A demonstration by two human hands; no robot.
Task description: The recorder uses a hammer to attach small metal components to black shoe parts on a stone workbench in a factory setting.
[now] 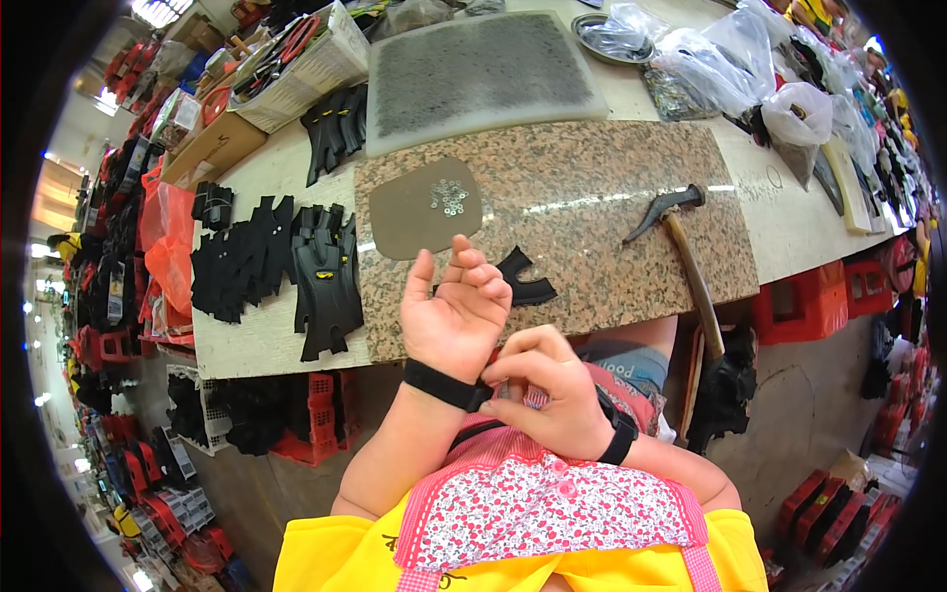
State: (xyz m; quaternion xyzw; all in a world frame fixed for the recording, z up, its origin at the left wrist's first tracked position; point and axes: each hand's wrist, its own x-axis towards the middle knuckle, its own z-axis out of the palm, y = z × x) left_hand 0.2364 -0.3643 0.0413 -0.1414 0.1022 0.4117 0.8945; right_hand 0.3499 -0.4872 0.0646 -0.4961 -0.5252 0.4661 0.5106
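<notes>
My left hand (456, 311) is raised palm up over the near edge of the granite slab, its fingers loosely curled and apart, holding nothing. Around that wrist runs a black strap (440, 384). With thumb and fingers, my right hand (552, 390) pinches the strap's end at the wrist's inner side; a second black band (619, 439) circles my right wrist. Partly behind my left hand, a forked black piece (533, 288) lies on the slab. Beyond it, small metal rings (452, 197) are scattered on a brown pad (402, 219).
A hammer (691, 259) with a wooden handle rests across the right of the granite slab (592, 178), its handle overhanging the front edge. Stacked black pieces (326, 271) lie to the left. Behind stand a thick translucent board (483, 74) and plastic bags (715, 54). Red stools (804, 306) stand at right.
</notes>
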